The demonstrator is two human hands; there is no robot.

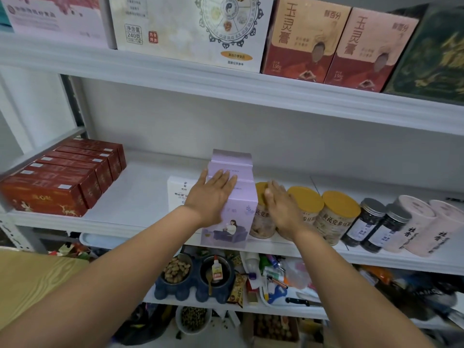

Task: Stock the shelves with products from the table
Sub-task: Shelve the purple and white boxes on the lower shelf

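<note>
The white middle shelf board [140, 192] carries a row of dark red cartons [62, 177] at its left. Near the centre stand tall lavender cardboard boxes [236, 222] (front one at the shelf's edge), with clear yellow-lidded jars [339, 207] just to their right. The left hand [213, 197] lies flat on the boxes' top with its fingers straight. The right hand [282, 209], fingers also straight, is at their right side, over a jar.

Single head cam, wide-angle. Faces forward and down onto the lilac box [238, 207], which sits near frame centre at arm's reach, its top face visible. Arms [113, 267] enter from the bottom corners and converge on the box. The upper shelf [175, 71] above it is seen front-on. The lower shelf [276, 310] below it is seen from above. A table corner [37, 277] is lower left of the box. Shelf edges tilt toward the borders.
</note>
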